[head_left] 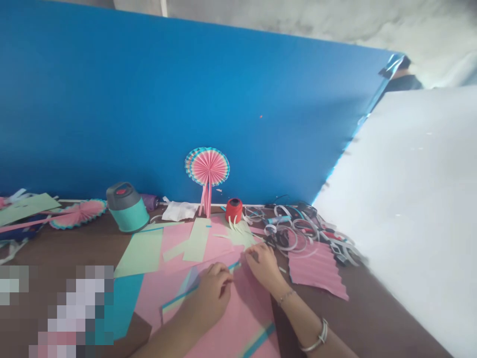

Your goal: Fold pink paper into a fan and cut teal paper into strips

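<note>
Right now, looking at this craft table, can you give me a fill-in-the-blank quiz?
The left hand and right hand rest on a ___ sheet of paper.
The paper fan stands against a ___ board.
The spool beside the fan's foot is ___.
The teal bottle has a ___ lid.
Missing words: pink; blue; red; grey.

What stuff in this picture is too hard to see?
Head view:
- Bottom-left corner of the table: covered by a pixelated patch.
- Left hand: curled fingers hide whether it pinches the blue strip.
- Tangle of strips: too small and blurred to sort.
- Person at top right: mostly behind the blue board.
</note>
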### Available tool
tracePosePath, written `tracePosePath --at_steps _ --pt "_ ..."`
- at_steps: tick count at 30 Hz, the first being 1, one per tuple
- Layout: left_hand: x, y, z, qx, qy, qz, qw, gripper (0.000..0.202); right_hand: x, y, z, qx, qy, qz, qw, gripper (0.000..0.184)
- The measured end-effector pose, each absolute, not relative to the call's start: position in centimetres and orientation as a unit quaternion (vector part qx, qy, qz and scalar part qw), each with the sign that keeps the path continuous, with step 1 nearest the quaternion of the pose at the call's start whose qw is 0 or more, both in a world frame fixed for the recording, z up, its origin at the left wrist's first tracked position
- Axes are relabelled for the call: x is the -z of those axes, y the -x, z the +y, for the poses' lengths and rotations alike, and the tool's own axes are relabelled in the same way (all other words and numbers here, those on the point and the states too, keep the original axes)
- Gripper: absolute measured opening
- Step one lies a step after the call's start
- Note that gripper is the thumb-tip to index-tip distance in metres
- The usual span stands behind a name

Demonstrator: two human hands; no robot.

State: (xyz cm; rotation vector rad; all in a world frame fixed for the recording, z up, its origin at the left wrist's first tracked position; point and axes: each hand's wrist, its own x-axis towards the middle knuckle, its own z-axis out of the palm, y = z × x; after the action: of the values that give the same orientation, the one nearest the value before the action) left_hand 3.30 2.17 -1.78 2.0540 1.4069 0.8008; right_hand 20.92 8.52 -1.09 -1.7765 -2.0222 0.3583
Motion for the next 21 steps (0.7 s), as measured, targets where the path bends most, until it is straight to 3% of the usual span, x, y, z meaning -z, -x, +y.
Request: tracePosePath --at_steps 4,8,13,21 --pt "2.4 -3.2 2.5 -0.310 -0.758 0.514 0.254 0.024 1.5 -20.9 8.6 -0.129 0.614 -0.747 0.221 0.020" --pt "2.7 -3.2 2.7 -0.334 -0.747 0.513 0.261 0.025 1.8 -20.1 7.9 -0.158 0.590 -0.757 0.231 0.003" --pt "3.2 -2.8 3.3 -0.366 -0.740 0.538 0.169 0.028 1.4 -19.7 7.7 -0.209 0.549 -0.753 0.296 0.018" --pt "2.8 -2.2 3.5 -0.244 -0.726 0.630 0.129 0.037 1.6 -19.9 7.8 -0.193 0.567 -0.748 0.284 0.016"
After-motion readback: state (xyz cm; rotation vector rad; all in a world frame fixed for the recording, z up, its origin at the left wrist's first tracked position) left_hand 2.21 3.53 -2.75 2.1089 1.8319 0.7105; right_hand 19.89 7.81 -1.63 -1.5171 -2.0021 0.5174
